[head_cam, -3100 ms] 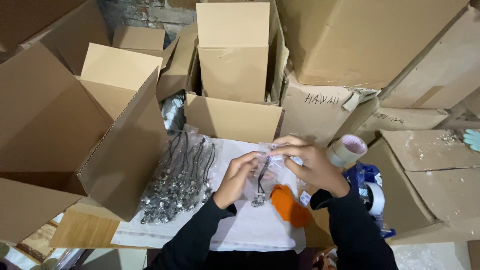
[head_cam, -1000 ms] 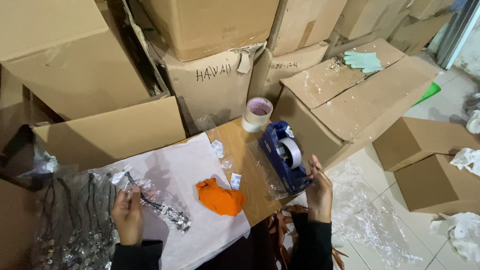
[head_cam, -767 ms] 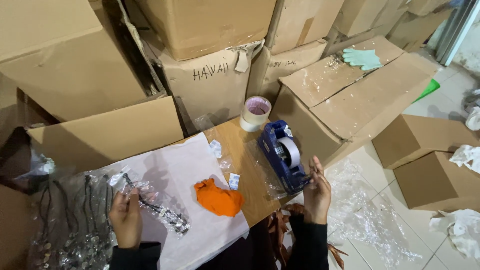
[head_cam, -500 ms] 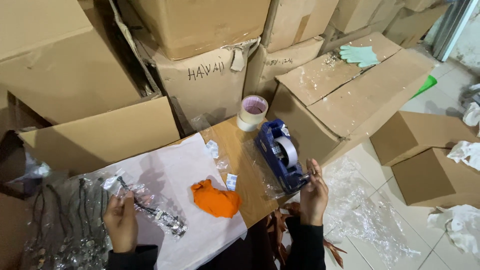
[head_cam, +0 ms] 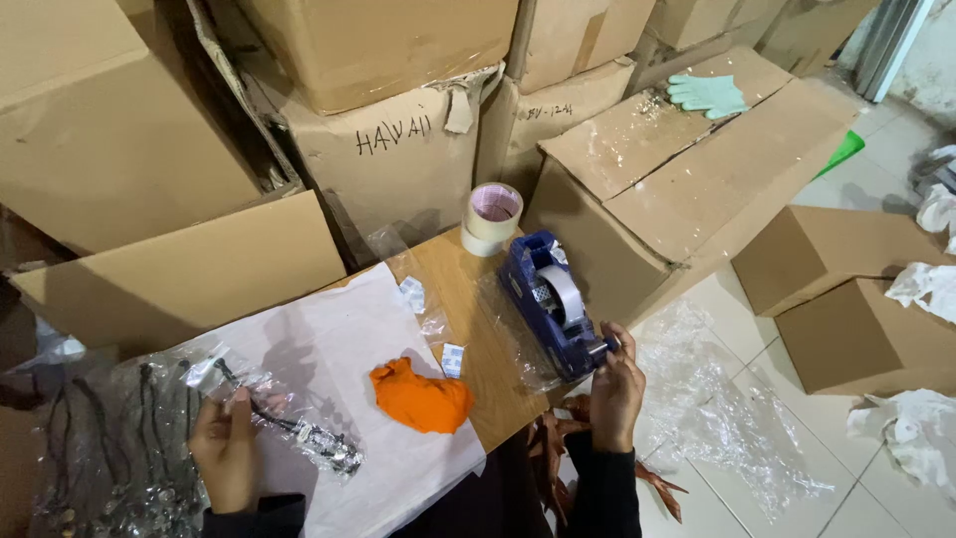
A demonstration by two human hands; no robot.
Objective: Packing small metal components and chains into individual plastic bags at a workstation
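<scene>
Sealing step: left hand (head_cam: pixel 224 453), grip clamped on a clear packet (head_cam: pixel 289 423); right hand (head_cam: pixel 615 384) fingers together at the blue tape dispenser (head_cam: pixel 550 304). Next: tear tape, carry it to the packet.

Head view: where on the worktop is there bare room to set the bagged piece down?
Bare white paper lies between the bagged piece in the left hand and the orange cloth. Bare wood shows beside the tape roll. Crowded: the tape dispenser at the right hand, the bag pile far left.

Dark blue tape dispenser (head_cam: pixel 550 304), cream tape roll (head_cam: pixel 492 218) with pinkish core, bright orange cloth (head_cam: pixel 422 396), white paper sheet (head_cam: pixel 349 339), tan wooden table (head_cam: pixel 478 329), pale green glove (head_cam: pixel 707 94), brown cardboard boxes (head_cam: pixel 388 149)
</scene>
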